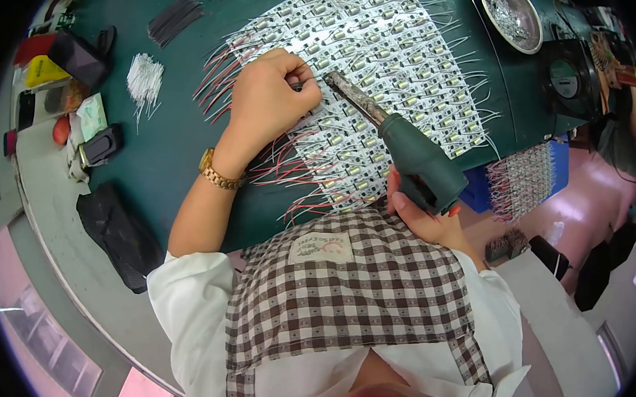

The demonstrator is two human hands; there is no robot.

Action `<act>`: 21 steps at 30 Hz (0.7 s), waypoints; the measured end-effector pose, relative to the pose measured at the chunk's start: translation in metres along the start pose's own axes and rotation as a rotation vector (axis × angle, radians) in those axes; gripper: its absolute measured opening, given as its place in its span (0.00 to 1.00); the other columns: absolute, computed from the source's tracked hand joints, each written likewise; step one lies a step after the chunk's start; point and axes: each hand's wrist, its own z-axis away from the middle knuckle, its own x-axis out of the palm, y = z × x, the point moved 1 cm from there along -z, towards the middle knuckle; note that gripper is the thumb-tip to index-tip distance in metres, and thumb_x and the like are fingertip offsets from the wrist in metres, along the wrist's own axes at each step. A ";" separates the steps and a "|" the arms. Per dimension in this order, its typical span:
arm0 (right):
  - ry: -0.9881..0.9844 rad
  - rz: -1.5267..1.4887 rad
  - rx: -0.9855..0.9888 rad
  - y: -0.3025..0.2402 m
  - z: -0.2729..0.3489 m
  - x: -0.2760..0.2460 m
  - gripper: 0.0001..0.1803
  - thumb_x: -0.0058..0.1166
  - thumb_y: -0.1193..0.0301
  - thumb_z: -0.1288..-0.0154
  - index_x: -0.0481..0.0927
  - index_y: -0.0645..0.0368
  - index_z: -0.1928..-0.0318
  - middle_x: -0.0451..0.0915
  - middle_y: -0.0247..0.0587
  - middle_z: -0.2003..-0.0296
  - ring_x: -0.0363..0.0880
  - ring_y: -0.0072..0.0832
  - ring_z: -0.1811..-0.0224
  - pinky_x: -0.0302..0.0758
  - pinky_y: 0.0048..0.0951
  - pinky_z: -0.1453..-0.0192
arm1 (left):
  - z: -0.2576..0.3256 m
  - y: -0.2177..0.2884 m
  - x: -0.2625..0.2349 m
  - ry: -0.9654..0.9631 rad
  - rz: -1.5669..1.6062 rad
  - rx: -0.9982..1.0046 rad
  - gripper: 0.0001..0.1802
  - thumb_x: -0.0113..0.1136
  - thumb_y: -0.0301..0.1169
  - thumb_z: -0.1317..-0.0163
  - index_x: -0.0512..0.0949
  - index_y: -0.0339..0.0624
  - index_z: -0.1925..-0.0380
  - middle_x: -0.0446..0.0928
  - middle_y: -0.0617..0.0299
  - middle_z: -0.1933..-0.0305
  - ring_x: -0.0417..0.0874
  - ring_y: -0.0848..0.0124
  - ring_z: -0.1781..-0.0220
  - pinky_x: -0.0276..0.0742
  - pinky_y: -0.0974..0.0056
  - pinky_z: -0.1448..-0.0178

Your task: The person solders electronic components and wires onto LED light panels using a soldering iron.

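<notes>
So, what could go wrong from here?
If the green tool is hot, its metal end, close to the left hand, could burn it. A slip might also mark the circuit boards beneath, and the left forearm could snag the loose wires nearby.

Gun-shaped tool (424,158): smooth dark-green plastic housing; front barrel rough, discoloured metal. Circuit boards (414,94): white, glossy. Worktop (180,63): smooth, low sheen. Bowl (537,41): shiny metal. Apron (348,296): matt woven cloth. Wristwatch (222,180): polished gold-toned metal.
</notes>
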 end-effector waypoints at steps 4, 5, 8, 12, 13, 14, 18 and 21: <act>-0.016 0.021 0.001 -0.002 -0.001 0.000 0.15 0.54 0.73 0.39 0.71 0.60 0.51 0.76 0.35 0.67 0.76 0.20 0.69 0.74 0.25 0.64 | -0.002 -0.001 -0.001 -0.010 0.015 0.026 0.06 0.62 0.30 0.57 0.78 0.40 0.81 0.73 0.62 0.78 0.74 0.69 0.79 0.70 0.66 0.71; -0.017 0.022 0.003 -0.003 -0.002 -0.001 0.15 0.54 0.73 0.39 0.71 0.60 0.51 0.76 0.35 0.67 0.76 0.20 0.69 0.74 0.25 0.64 | -0.002 0.000 -0.001 -0.011 0.016 0.024 0.06 0.62 0.30 0.57 0.78 0.40 0.81 0.73 0.62 0.78 0.74 0.69 0.79 0.70 0.66 0.71; -0.072 0.152 -0.077 -0.003 -0.004 -0.004 0.14 0.55 0.72 0.39 0.72 0.60 0.52 0.76 0.34 0.68 0.76 0.20 0.69 0.74 0.25 0.65 | -0.003 0.000 -0.001 -0.031 -0.002 0.008 0.06 0.62 0.30 0.57 0.79 0.39 0.81 0.74 0.62 0.77 0.75 0.69 0.78 0.71 0.66 0.71; -0.076 0.153 -0.086 0.006 -0.003 -0.004 0.16 0.56 0.71 0.39 0.71 0.59 0.52 0.75 0.34 0.68 0.76 0.21 0.69 0.73 0.25 0.65 | -0.003 0.001 -0.002 -0.021 -0.002 0.045 0.05 0.61 0.26 0.55 0.77 0.35 0.79 0.72 0.63 0.79 0.70 0.76 0.78 0.68 0.71 0.70; -0.071 0.120 -0.053 0.007 -0.002 -0.003 0.17 0.56 0.70 0.39 0.71 0.59 0.51 0.75 0.35 0.68 0.75 0.21 0.70 0.73 0.25 0.65 | -0.003 0.000 -0.002 -0.012 -0.009 0.068 0.05 0.61 0.26 0.55 0.77 0.35 0.79 0.72 0.63 0.79 0.70 0.75 0.78 0.68 0.71 0.70; -0.078 0.120 -0.054 0.006 -0.002 -0.002 0.17 0.56 0.70 0.39 0.71 0.59 0.51 0.75 0.35 0.68 0.75 0.21 0.70 0.73 0.25 0.65 | -0.003 -0.001 -0.002 -0.007 -0.011 0.063 0.05 0.61 0.26 0.55 0.77 0.35 0.79 0.72 0.63 0.79 0.70 0.75 0.78 0.68 0.71 0.70; 0.037 -0.188 0.026 -0.001 0.004 0.001 0.18 0.55 0.77 0.42 0.75 0.60 0.50 0.77 0.39 0.68 0.77 0.24 0.68 0.73 0.26 0.61 | -0.004 -0.002 -0.001 0.002 -0.046 0.089 0.06 0.61 0.27 0.56 0.78 0.34 0.79 0.73 0.62 0.79 0.71 0.74 0.78 0.69 0.70 0.70; 0.051 -0.361 -0.035 -0.003 0.005 -0.001 0.24 0.56 0.73 0.39 0.69 0.58 0.42 0.75 0.39 0.67 0.75 0.23 0.67 0.72 0.27 0.61 | -0.004 -0.003 -0.001 -0.014 0.004 0.082 0.07 0.62 0.27 0.56 0.78 0.34 0.79 0.74 0.62 0.79 0.71 0.74 0.78 0.69 0.70 0.70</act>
